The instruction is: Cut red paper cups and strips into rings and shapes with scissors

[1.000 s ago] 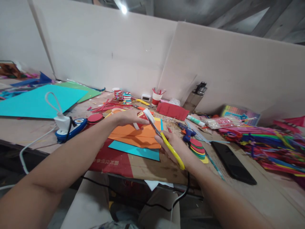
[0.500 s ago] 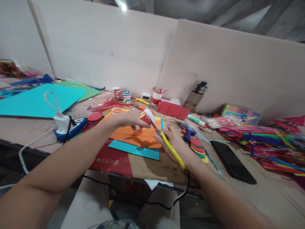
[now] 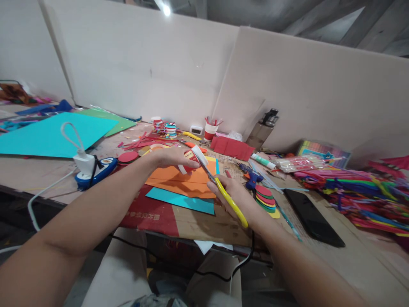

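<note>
1. Head camera view, looking down at a cluttered worktable (image 3: 361, 260) with a person's two bare arms reaching in from the lower corners.
2. The left hand (image 3: 171, 157) grips a small red-and-white cup (image 3: 191, 164), its thumb along the near side; the other fingers are mostly hidden.
3. That cup is tilted above the middle of the table, over orange paper (image 3: 174, 184), with its white rim towards the right hand.
4. The right hand (image 3: 231, 192) is closed around yellow-handled scissors (image 3: 226, 195). Their blades point up and left at the cup's rim; how far they have cut into it cannot be told.
5. Nearer the person, a turquoise paper strip (image 3: 180, 201) lies at the edge of the orange paper.
6. Right of the right hand are a blue glue gun (image 3: 253, 180), a fan of coloured discs (image 3: 266, 200) and a black phone (image 3: 313, 217).
7. Beyond the hands stand a cup of red sticks (image 3: 210, 131) and a dark-topped bottle (image 3: 261, 130), with folded red paper (image 3: 231, 148) lying between them.
8. Left of the left hand, red discs (image 3: 128, 157) lie beside a blue power strip (image 3: 99, 172).
</note>
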Demonstrator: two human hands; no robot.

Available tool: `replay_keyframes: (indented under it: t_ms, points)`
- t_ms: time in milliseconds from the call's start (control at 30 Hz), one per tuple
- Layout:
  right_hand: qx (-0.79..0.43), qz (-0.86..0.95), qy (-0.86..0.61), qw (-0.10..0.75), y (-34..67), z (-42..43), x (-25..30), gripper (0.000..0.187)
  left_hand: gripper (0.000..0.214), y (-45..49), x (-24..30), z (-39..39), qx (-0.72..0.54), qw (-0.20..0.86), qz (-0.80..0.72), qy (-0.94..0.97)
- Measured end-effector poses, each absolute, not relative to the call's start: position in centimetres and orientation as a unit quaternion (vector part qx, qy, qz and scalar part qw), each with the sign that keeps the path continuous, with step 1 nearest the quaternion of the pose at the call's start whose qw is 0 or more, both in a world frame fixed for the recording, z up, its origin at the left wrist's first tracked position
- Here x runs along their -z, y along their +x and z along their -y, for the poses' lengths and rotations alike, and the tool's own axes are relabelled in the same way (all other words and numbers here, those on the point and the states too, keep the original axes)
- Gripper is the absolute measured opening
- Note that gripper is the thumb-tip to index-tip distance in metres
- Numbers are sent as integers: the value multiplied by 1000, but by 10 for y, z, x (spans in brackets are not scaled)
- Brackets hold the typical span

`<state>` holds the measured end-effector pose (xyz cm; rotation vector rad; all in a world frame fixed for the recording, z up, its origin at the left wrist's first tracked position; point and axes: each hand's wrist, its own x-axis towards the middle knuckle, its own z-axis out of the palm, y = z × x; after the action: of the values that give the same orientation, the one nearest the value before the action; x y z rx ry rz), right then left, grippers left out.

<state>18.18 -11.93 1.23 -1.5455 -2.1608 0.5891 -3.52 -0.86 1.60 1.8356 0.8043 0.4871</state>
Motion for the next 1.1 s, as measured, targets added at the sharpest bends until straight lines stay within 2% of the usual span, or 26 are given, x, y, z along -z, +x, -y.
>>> replay_keyframes:
  t_ms: [100, 367, 633, 833, 1100]
  points:
    - [-196, 785, -547, 214, 182, 120, -14, 45, 45, -36, -12, 5, -192, 549, -336, 740]
    - [-172, 788, -554, 206, 185, 120, -15, 42, 43, -26, -18, 18, -193, 481, -412, 750]
    - [-198, 778, -561, 205, 182, 123, -17, 38, 44, -27, -25, 20, -171, 465, -420, 760]
    - [-201, 778, -563, 194, 182, 123, -18, 43, 45, -27, -23, 19, -170, 449, -423, 769]
    - [-195, 782, -557, 200, 182, 122, -15, 40, 43, -39, -17, 6, -181, 509, -331, 773]
